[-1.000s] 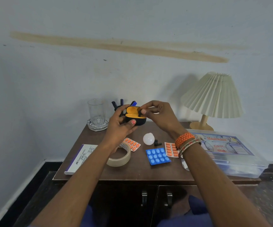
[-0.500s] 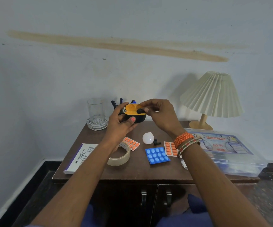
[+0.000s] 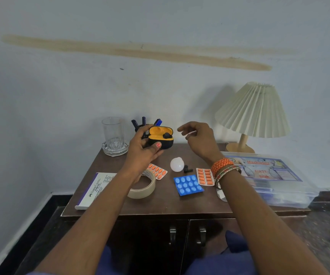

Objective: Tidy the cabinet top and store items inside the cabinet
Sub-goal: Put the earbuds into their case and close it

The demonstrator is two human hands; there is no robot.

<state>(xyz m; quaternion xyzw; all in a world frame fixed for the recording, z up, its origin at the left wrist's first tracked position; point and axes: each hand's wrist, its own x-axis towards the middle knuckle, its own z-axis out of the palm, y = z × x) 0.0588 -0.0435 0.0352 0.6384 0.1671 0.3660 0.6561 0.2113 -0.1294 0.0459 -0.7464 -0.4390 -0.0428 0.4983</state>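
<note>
step: put second bud in | left hand [image 3: 143, 150] holds open black case with orange inside [image 3: 160, 136] above back of brown wooden desk [image 3: 166, 201] | right hand [image 3: 198, 140] loose, empty | tiny black earbud [image 3: 187, 169] mid-desk: pinch gently, keep case level

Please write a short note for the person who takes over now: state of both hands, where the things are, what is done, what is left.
Left hand holds the open earbud case, one earbud seated inside. Right hand is empty, fingers loosely curled, beside the case.
On the cabinet: second earbud, white bulb, tape, three pill strips, stamp-pad box, glass, first-aid box, lamp.
Done: one earbud in.
Left: second earbud, close case, store items; doors are shut.
</note>
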